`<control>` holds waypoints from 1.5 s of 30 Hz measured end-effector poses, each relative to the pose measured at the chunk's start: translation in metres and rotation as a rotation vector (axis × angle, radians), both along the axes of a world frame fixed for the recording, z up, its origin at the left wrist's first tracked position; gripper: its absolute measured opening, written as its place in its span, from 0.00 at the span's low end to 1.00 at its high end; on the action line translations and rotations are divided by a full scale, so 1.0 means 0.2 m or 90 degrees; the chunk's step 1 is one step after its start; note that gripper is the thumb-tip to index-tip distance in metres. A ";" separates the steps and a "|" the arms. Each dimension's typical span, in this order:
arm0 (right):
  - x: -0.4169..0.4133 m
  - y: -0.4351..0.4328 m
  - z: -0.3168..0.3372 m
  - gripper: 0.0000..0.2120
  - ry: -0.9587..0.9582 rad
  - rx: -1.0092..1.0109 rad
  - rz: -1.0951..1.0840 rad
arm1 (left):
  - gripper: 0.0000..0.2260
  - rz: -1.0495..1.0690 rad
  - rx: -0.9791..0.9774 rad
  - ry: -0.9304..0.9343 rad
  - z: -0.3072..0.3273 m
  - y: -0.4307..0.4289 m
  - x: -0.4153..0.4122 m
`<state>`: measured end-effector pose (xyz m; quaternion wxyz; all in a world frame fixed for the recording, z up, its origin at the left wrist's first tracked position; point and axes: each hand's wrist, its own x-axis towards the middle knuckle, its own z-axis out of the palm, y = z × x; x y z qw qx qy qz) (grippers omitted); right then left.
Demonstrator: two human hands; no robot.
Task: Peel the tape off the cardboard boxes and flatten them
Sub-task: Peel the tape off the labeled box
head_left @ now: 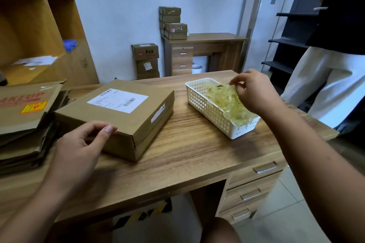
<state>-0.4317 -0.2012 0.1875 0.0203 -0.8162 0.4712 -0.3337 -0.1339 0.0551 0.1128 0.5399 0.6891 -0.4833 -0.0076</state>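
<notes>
Head view, desk (187, 156) work. Step in hand, as I judge it: dropping off a peeled piece. Right hand (254, 92) hangs over the white plastic basket (205, 110), thumb and forefinger pinched together on a clear tape strip (227, 87) whose lower end meets the pile inside. Basket holds a crumpled, yellowish wad of peeled tape (231, 106), heaped to the rim toward its near end; its far end shows less. Left hand (79, 144) is at the near corner of the cardboard box (138, 124), thumb laid over the top edge, fingers curled at the near face, apparently holding it steady. Box sits closed and unflattened mid-desk, left of the basket and apart from it, shipping label (117, 99) on top, and a short white tape remnant (158, 114) over its right edge. Stack of flattened boxes (25, 116) just beside it at left. Next, likely: let go of the strip, come back to the box, lift the remnant, open the flaps, press flat. Sticky tape may cling to the fingers on release.
</notes>
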 end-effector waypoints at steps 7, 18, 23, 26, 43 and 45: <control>-0.01 0.04 0.02 0.20 0.017 -0.105 -0.007 | 0.06 0.011 0.016 -0.010 0.02 0.01 0.03; 0.00 0.02 0.00 0.12 -0.041 -0.067 -0.009 | 0.05 0.016 0.022 -0.005 0.00 0.04 0.05; 0.02 0.03 -0.02 0.13 -0.040 -0.031 -0.022 | 0.06 0.001 0.013 -0.008 0.01 0.04 0.03; 0.01 0.02 -0.02 0.18 -0.027 -0.005 -0.015 | 0.06 -0.002 0.009 -0.011 0.01 0.04 0.03; 0.03 0.09 0.01 0.24 -0.020 -0.046 0.057 | 0.06 -0.002 0.013 0.007 0.02 0.03 0.05; 0.05 0.11 0.01 0.21 -0.033 -0.062 0.072 | 0.06 0.006 0.013 -0.012 0.02 0.03 0.06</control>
